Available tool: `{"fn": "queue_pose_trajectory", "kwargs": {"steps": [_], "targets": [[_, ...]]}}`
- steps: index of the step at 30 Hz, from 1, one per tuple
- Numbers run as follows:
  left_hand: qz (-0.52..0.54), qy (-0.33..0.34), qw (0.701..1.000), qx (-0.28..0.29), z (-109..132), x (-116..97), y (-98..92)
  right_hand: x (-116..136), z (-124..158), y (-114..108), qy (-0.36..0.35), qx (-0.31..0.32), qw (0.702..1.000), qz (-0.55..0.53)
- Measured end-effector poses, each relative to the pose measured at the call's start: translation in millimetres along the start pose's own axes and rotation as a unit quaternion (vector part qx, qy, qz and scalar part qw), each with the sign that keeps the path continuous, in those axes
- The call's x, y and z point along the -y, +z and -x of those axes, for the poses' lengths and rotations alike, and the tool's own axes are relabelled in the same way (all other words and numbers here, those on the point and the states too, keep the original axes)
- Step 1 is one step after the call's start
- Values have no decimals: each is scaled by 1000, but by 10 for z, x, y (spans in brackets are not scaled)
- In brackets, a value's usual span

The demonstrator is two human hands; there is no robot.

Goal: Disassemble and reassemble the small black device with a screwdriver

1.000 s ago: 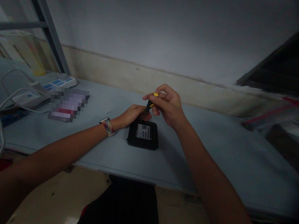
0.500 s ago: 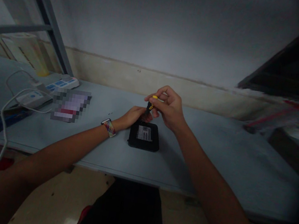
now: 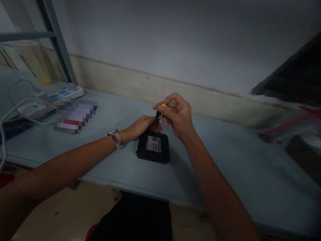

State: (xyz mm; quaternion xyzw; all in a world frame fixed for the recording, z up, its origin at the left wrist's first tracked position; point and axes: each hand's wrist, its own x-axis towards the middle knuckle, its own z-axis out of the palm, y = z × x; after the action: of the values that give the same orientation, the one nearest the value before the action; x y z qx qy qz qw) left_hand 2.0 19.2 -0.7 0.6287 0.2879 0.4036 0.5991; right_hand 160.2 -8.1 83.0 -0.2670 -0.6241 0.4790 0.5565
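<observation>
Fronting a wall [image 3: 167, 33], the bluish tabletop [image 3: 256, 167] underlies the right grip [image 3: 179, 117] clasping a screwdriver [image 3: 158, 115], left grip [image 3: 140, 127] unclear.

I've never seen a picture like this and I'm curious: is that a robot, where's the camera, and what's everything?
No robot here! Those are a person's own bare hands, and every picture comes from one camera worn on that person's head, looking forward and down.

The right hand holds a black and yellow screwdriver, pointing down near the far edge of a black box. The left hand is at that edge too; some fingers are hidden. A colourful band circles the left wrist.

The box lies on a pale blue table. Over on the left are a power strip, a white cable and something covered by blurry squares.
</observation>
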Motion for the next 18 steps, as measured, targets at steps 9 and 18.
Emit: {"fn": "queue_pose_trajectory", "kwargs": {"steps": [9, 18], "targets": [[-10, 4, 1000, -4, -26, 57, -17, 38, 40, 10, -14, 1, 1000, 18], [-21, 18, 1000, 4, -44, 129, -48, 48, 60, 23, 19, 15, 1000, 1]]}}
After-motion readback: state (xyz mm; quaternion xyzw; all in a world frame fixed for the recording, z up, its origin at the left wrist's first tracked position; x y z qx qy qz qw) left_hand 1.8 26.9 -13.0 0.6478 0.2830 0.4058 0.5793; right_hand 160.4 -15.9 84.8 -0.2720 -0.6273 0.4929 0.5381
